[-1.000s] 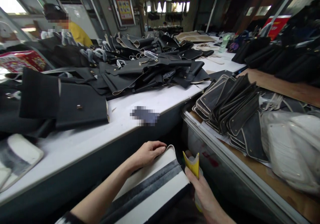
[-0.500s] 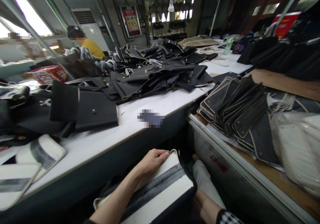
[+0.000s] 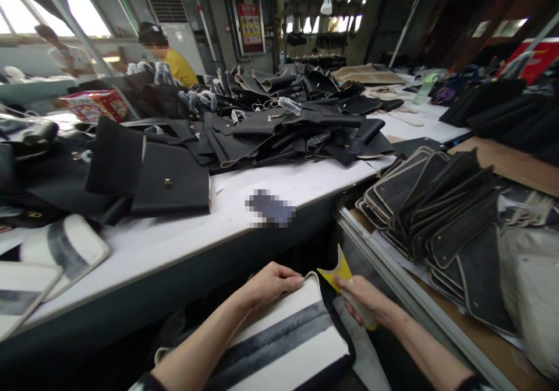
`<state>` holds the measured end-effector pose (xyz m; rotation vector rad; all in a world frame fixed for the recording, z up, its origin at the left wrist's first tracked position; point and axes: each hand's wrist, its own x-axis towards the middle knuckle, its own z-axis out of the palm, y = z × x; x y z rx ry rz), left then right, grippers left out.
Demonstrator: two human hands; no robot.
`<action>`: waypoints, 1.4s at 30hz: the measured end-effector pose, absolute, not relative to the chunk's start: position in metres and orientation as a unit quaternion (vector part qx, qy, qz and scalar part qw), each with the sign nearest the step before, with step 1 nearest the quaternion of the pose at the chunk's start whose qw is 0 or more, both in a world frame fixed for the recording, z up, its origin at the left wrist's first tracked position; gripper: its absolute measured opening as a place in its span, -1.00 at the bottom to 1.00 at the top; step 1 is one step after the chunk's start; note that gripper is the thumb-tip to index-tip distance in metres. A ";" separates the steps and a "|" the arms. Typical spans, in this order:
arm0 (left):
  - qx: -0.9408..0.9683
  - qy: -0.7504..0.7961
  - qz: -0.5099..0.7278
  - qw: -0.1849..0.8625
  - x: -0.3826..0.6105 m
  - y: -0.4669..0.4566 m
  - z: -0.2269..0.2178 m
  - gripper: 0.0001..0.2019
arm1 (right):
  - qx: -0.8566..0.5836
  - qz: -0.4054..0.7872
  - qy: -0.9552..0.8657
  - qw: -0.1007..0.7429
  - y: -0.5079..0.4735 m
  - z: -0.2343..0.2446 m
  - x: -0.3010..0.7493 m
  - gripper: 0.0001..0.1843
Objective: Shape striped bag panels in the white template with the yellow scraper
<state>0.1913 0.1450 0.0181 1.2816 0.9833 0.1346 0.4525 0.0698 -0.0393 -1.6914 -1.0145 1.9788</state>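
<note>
A cream bag piece (image 3: 279, 321) with a dark stripe lies tilted below the table edge, its far side rounded and black along the right side. My left hand (image 3: 273, 286) is closed on its upper edge, thumb and fingers near the corner. In my right hand (image 3: 360, 298) is a yellow scraper-like tool (image 3: 335, 270) with a curved, notched end and a pale handle. The notched end points up and left, just right of the piece's corner and apart from it. The lower part of the piece is hidden by my left forearm and the frame edge.
Black bag bodies (image 3: 279, 129) are heaped on the white table (image 3: 231, 204). Striped cream flaps (image 3: 65, 251) lie at its left. A blurred dark item (image 3: 271, 207) sits near the edge. On the right, dark panels (image 3: 437, 204) fill a cart (image 3: 393, 298). Two people work at the back left.
My right hand has come up from beneath the bag piece, and the yellow tool now shows in it. My left hand stays on the edge. The view has shifted slightly.
</note>
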 end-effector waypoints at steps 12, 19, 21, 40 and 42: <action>0.533 0.482 0.067 0.692 0.195 0.153 0.013 -0.20 | -0.575 0.449 -0.675 0.105 0.156 0.005 0.446 -0.37; 0.574 0.432 0.115 0.686 0.199 0.148 0.023 -0.52 | -0.422 0.113 -0.899 0.024 0.180 0.021 0.423 -0.35; 0.601 0.424 0.117 0.668 0.199 0.148 0.026 -0.68 | -0.403 0.093 -0.910 0.015 0.182 0.022 0.420 -0.35; 0.722 0.442 0.065 0.529 0.197 0.145 0.037 -0.73 | -0.436 0.060 -0.897 -0.035 0.170 0.026 0.409 -0.31; 0.730 0.440 0.065 0.518 0.198 0.145 0.037 -0.73 | -0.450 0.065 -0.890 -0.037 0.167 0.024 0.408 -0.30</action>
